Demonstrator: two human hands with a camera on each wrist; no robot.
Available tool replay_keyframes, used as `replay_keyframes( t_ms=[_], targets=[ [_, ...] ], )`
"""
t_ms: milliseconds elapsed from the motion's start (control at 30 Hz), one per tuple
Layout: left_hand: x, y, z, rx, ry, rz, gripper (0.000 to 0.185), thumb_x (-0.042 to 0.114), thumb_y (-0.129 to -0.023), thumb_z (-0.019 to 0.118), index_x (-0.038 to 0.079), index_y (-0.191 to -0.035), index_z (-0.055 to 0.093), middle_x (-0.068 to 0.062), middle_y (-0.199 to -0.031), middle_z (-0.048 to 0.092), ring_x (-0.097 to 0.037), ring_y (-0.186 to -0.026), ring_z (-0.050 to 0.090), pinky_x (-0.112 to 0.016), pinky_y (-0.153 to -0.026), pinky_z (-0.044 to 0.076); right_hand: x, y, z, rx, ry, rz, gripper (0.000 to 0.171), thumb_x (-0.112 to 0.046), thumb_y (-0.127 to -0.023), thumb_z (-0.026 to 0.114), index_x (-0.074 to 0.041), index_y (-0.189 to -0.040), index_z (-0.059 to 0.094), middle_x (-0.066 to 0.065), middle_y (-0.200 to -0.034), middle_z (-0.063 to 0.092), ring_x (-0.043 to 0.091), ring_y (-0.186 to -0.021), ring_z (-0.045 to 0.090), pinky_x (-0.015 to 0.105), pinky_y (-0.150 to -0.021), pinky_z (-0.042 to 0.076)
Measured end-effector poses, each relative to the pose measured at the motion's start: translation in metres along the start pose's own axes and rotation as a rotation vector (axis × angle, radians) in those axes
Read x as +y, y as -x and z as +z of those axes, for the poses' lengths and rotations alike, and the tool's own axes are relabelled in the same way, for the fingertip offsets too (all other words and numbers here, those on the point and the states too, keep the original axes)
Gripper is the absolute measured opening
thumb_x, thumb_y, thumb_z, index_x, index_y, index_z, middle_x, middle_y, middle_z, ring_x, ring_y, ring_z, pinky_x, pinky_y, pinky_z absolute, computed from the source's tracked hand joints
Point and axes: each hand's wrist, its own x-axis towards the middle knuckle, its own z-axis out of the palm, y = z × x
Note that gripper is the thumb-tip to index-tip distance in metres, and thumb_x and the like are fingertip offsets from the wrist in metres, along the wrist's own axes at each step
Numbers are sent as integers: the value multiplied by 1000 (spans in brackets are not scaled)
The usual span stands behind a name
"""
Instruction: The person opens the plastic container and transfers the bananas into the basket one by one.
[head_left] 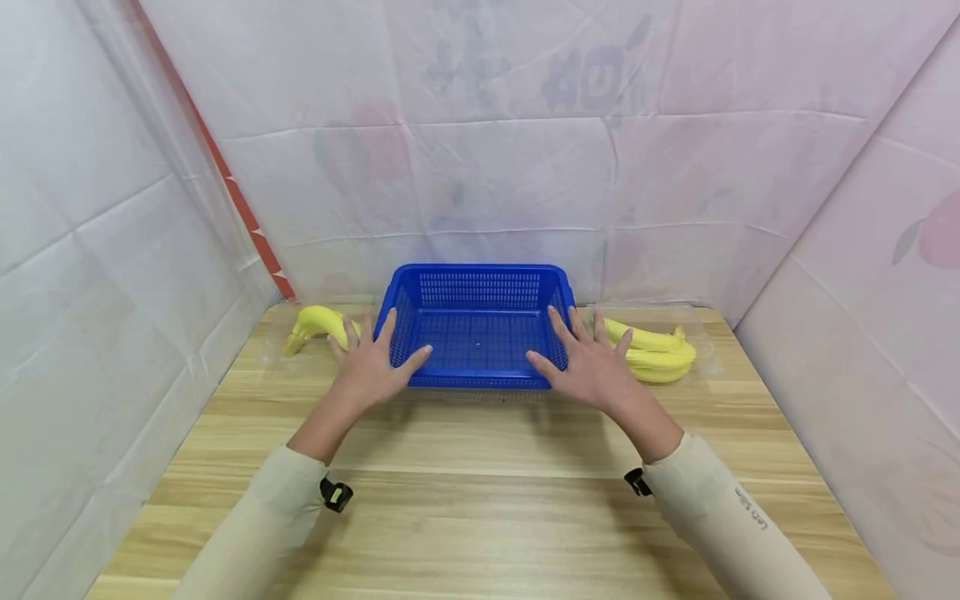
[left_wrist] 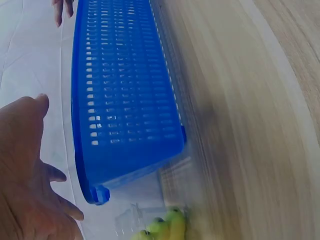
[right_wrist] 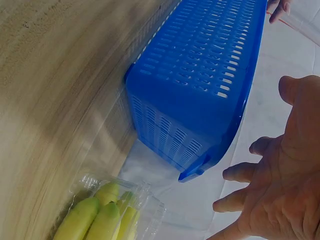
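My left hand [head_left: 369, 365] has its fingers spread straight and gripping nothing, hovering at the near left corner of the blue basket [head_left: 477, 287]; I cannot tell whether the fingertips touch the rim. My right hand [head_left: 592, 364] mirrors it at the near right corner, fingers splayed and holding nothing. The basket stands upright on the wooden table [head_left: 480, 517], toward its far edge, midway between both hands. Just beyond my left hand lies a bunch of bananas [head_left: 318, 323] in a clear plastic box, beside the basket's left wall. A second bunch [head_left: 654, 352], also in clear packaging, lies beside the right wall.
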Motion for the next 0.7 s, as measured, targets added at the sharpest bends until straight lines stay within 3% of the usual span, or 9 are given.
replay_keyframes(
  t_ms=[200, 333, 533, 700],
  targets=[
    [-12, 1, -3, 45, 42, -21, 104, 84, -99, 36, 16, -174, 11, -33, -177, 6, -59, -162, -13, -84, -123, -11, -2, 1, 2, 0, 0, -8, 95, -81, -102, 35, -27, -174, 6, 21, -180, 10, 56, -164, -4, 93, -114, -6],
    [-24, 2, -6, 112, 66, -50, 99, 78, -102, 38, 10, -172, 18, -38, -174, 11, -61, -162, -7, -85, -123, -4, -3, 2, 3, -1, 4, -10, 94, -81, -102, 34, -28, -174, 5, 21, -180, 10, 57, -164, -2, 93, -114, -5],
    [-50, 3, -13, 281, 208, -143, 89, 61, -105, 50, 5, -169, 23, -36, -173, 20, -57, -162, 11, -80, -125, 6, -4, 3, 5, 1, -1, -14, 94, -81, -102, 34, -28, -174, 6, 20, -180, 10, 55, -164, -4, 93, -115, -5],
    [-79, 2, -20, 426, 364, -261, 83, 53, -105, 55, 5, -167, 27, -31, -169, 31, -51, -159, 22, -73, -124, 11, -5, 4, 7, 15, 14, -22, 94, -82, -102, 33, -27, -174, 7, 19, -180, 13, 56, -164, 4, 92, -116, -1]
  ],
)
